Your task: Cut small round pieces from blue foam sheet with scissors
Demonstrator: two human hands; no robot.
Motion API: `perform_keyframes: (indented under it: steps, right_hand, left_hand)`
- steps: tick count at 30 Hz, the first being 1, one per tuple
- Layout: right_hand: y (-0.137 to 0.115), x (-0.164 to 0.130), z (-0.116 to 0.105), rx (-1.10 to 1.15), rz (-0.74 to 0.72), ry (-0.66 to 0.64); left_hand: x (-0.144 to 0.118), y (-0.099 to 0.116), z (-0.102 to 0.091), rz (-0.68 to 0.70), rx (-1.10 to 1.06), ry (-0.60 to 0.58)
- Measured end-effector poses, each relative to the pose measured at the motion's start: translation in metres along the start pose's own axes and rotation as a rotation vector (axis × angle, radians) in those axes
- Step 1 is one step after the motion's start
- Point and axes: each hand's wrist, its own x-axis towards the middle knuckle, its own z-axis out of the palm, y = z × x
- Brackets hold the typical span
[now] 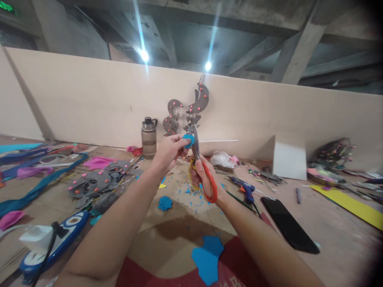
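Note:
Between the thumb and fingers of my left hand (171, 151) is a small rounded blue felt piece (188, 140). My right hand (204, 177) is wrapped round the scissors (211, 185), which have one red and one yellow handle. Their blades point up and stand slightly apart, right beside the blue piece. Under my hands, blue scraps (193, 199) litter the table, and a small pile of cut blue pieces (165, 203) lies left of them. Closest to me is a larger blue sheet with notched edges (208, 259).
A water bottle (149, 137) stands at the back, near grey moon-shaped hangings (200, 101). Grey felt pieces with pink dots (95, 181) and a blue power strip (56, 241) lie left. On the right are a blue glue gun (243, 188), a phone (289, 225) and yellow sheet (348, 205).

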Motion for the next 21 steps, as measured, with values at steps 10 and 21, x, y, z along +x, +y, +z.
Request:
perform_keyframes:
  steps: [10, 21]
  right_hand:
    - [0.0007, -0.0018, -0.0054, -0.062, 0.007, -0.020]
    - [0.0024, -0.0016, -0.0062, -0.086, -0.013, 0.000]
  left_hand:
    - [-0.0003, 0.0037, -0.0021, -0.020, -0.014, 0.008]
    - [-0.0001, 0.0031, -0.0022, -0.020, -0.013, 0.015]
